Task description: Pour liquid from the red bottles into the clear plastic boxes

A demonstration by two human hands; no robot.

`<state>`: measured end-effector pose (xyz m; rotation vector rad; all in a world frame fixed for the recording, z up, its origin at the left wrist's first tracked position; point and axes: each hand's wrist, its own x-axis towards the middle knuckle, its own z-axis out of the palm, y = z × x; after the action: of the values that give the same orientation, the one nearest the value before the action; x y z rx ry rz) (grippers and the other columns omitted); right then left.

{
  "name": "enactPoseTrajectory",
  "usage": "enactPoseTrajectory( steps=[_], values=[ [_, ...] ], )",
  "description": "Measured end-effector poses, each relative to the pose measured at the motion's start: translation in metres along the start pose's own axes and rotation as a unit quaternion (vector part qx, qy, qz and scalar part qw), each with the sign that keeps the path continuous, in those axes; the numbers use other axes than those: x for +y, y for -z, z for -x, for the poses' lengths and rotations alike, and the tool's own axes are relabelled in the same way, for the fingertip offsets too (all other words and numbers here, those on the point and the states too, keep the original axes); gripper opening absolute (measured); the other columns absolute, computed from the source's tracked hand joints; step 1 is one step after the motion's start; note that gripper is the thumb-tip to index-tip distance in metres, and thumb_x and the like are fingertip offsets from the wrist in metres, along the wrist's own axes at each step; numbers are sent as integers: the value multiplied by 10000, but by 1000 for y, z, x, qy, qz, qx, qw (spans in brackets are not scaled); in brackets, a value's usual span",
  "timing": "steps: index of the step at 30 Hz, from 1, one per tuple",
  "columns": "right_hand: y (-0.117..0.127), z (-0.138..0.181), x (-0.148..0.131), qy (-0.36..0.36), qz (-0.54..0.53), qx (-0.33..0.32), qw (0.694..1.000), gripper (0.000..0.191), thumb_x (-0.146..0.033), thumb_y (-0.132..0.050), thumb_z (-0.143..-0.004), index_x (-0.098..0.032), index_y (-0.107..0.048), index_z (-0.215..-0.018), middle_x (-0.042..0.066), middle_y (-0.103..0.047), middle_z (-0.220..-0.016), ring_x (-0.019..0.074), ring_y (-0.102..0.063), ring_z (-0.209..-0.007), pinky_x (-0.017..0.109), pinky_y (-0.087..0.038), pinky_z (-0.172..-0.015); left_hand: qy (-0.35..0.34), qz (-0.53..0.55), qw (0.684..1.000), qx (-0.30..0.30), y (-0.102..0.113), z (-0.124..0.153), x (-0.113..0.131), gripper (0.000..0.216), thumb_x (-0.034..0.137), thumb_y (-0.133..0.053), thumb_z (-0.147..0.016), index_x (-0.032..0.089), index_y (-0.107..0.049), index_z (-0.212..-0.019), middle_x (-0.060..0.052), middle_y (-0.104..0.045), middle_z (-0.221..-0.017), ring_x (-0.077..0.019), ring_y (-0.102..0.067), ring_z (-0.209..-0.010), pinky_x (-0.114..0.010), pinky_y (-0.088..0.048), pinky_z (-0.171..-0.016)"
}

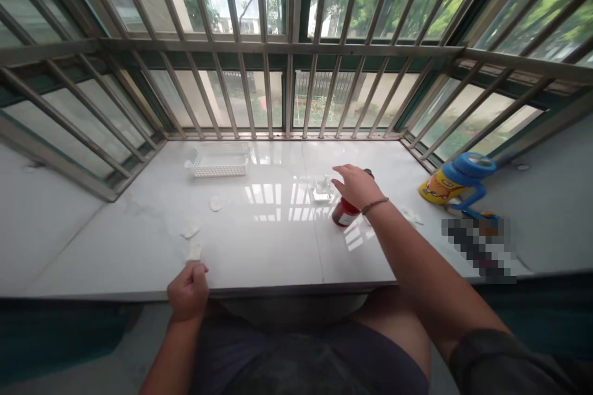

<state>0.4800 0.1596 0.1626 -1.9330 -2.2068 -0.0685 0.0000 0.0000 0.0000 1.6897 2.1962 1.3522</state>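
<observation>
Glossy white counter (273,259): thin white scrap (194,251) beyond the fisted left hand (188,289), red cylindrical bottle (346,213) behind the spread right hand (356,186).

Around the middle of the countertop (278,259) I count two hands, the left hand (188,290) at eight o'clock and the right hand (356,186) at two; one white plastic basket (217,165) at ten; one clear container (322,192) at two; one red bottle (345,216) at three; one blue-and-yellow drinking bottle (443,184) nearing three; apparently four white scraps (216,203).
</observation>
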Motion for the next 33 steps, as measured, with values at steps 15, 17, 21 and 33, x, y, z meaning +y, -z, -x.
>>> enactPoseTrajectory(
  steps=[15,17,21,33],
  values=[
    [-10,-19,-89,62,-12,-111,992,288,-198,-550,-1060,-137,-717,-1286,174,-681,-1255,260,-690,-1067,327,-502,-926,-30,-30,999,-10,-5,1,-5,375,363,-502,-993,214,-681,-699,-4,-664,-629,-172,-621,-625,-281,-405,-660],
    [-9,-6,-112,89,-32,-114,989,288,-208,-551,-1066,-145,-708,-1300,165,-677,-1256,253,-689,-1066,321,-502,-926,-33,-32,999,-12,-6,1,-6,383,371,-503,-995,214,-675,-691,-5,-661,-626,-172,-625,-626,-281,-408,-666],
    [-15,19,-160,146,-76,-133,977,222,-214,-600,-1054,-151,-724,-1227,135,-687,-1198,227,-690,-1018,301,-509,-900,-34,-39,999,-9,-6,0,-6,381,373,-505,-996,215,-678,-696,-6,-663,-626,-177,-633,-633,-281,-412,-670],
    [-3,37,-184,176,-129,-66,974,316,-407,-517,-1121,-199,-677,-1297,116,-657,-1262,238,-610,-1150,326,-496,-994,-35,-49,998,-19,-4,-1,-3,367,378,-521,-991,217,-676,-700,1,-646,-607,-176,-626,-621,-282,-406,-660]
  ],
)
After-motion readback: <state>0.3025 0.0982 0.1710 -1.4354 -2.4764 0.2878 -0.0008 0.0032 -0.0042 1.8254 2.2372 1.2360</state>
